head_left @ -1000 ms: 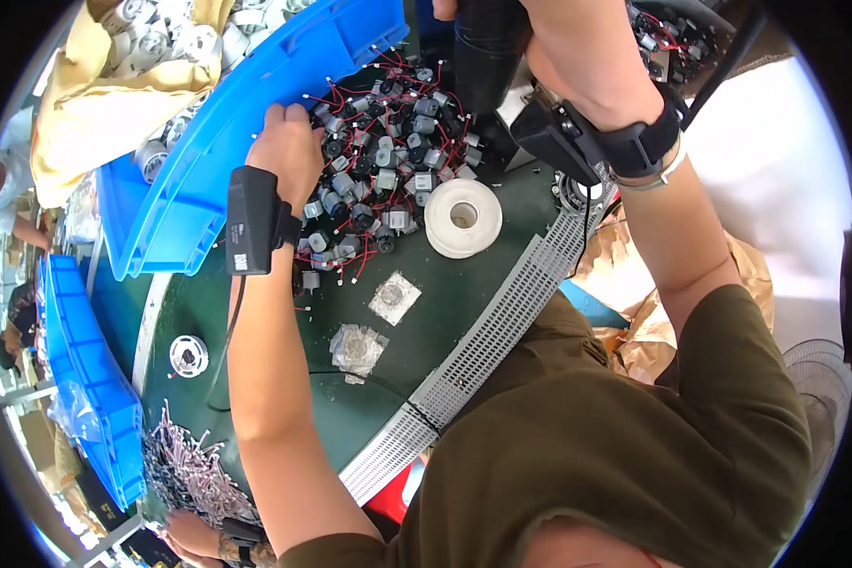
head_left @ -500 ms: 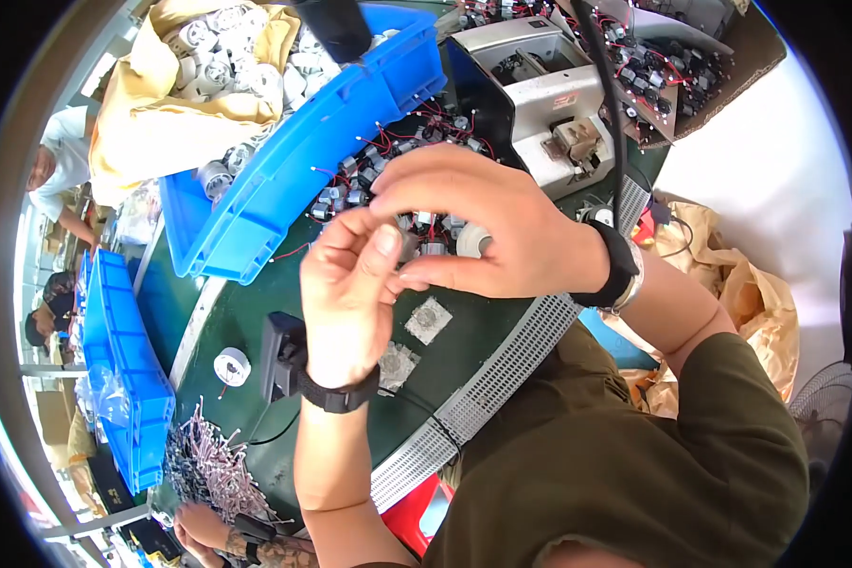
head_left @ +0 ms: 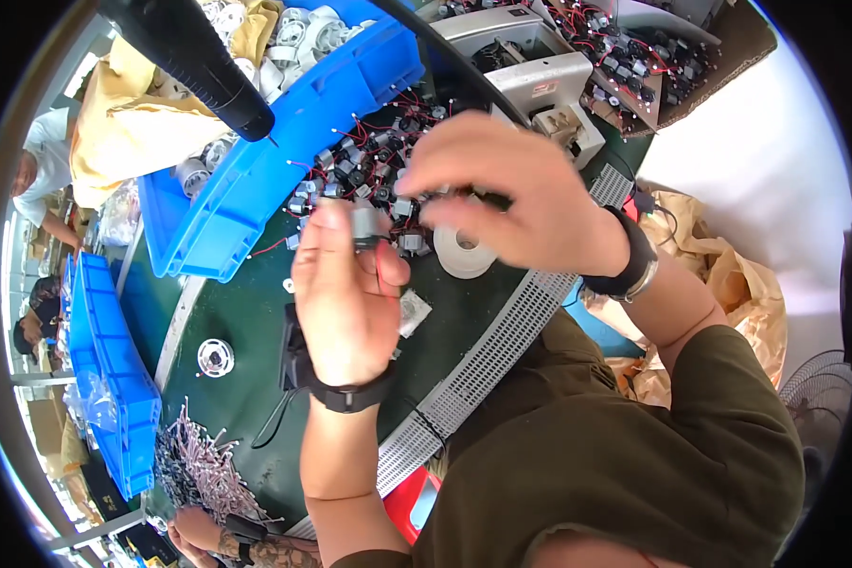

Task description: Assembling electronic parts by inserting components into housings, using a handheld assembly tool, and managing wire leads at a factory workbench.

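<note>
My left hand [head_left: 348,303] is raised over the green table, its fingers closed on a small motor [head_left: 365,223] with a grey metal body, a black end and a red wire. To the right, my right hand [head_left: 516,194] is blurred by motion. Its thumb and fingers are apart, and I make out nothing held between them. Beyond both hands lies a pile of similar small motors [head_left: 350,168] with red and black wires. A white ring-shaped piece [head_left: 464,257] rests below my right hand.
A black pen-shaped power tool [head_left: 204,71] hangs over a blue bin [head_left: 222,227] of white plastic parts. A grey machine [head_left: 540,80] and a cardboard box [head_left: 719,99] of motors stand behind. A white round housing [head_left: 215,358] and a wire heap [head_left: 204,459] lie left. Co-worker's hands [head_left: 194,530] are lower left.
My hands have separated: the right has drawn away to the right, and the motor now shows in my left fingers. The hanging tool appears farther left and lower. The view has shifted slightly.
</note>
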Action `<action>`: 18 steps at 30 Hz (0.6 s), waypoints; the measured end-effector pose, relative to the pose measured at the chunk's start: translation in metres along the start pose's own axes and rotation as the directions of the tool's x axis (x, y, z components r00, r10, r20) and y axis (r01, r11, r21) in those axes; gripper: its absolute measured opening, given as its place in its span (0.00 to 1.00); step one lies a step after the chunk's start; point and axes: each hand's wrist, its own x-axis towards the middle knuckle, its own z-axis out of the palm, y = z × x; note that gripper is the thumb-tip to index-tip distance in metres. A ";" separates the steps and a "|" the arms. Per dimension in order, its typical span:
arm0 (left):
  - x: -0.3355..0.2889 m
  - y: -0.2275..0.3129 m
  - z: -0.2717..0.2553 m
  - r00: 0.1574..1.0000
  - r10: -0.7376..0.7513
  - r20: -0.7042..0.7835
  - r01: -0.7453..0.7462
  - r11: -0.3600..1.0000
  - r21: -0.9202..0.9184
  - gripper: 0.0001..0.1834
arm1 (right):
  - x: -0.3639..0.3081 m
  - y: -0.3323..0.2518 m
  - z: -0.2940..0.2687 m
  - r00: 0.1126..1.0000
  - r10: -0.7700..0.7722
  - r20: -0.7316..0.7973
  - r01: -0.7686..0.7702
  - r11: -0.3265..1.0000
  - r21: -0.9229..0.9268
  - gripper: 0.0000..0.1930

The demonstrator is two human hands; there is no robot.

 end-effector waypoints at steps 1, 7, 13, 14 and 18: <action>0.001 -0.004 -0.001 1.000 0.005 0.015 -0.006 0.998 0.061 0.09 | -0.001 0.002 0.005 1.000 -0.007 -0.002 0.007 1.000 0.002 0.13; -0.011 -0.002 -0.003 0.984 -0.076 0.161 0.010 0.927 0.374 0.23 | -0.008 -0.005 0.014 0.961 0.036 0.275 -0.030 0.999 -0.024 0.19; 0.004 0.048 -0.011 0.954 -0.004 0.298 -0.271 0.409 0.871 0.17 | -0.009 0.004 0.001 0.881 0.126 0.456 -0.198 0.974 0.114 0.13; 0.030 0.063 -0.007 0.926 0.266 0.267 -0.313 0.152 0.937 0.14 | -0.014 0.013 0.000 0.905 0.186 0.384 -0.281 0.936 0.210 0.13; 0.183 0.131 -0.032 0.536 0.393 0.748 -0.393 -0.667 0.632 0.15 | -0.016 0.017 0.003 0.895 0.254 0.368 -0.410 0.795 0.447 0.12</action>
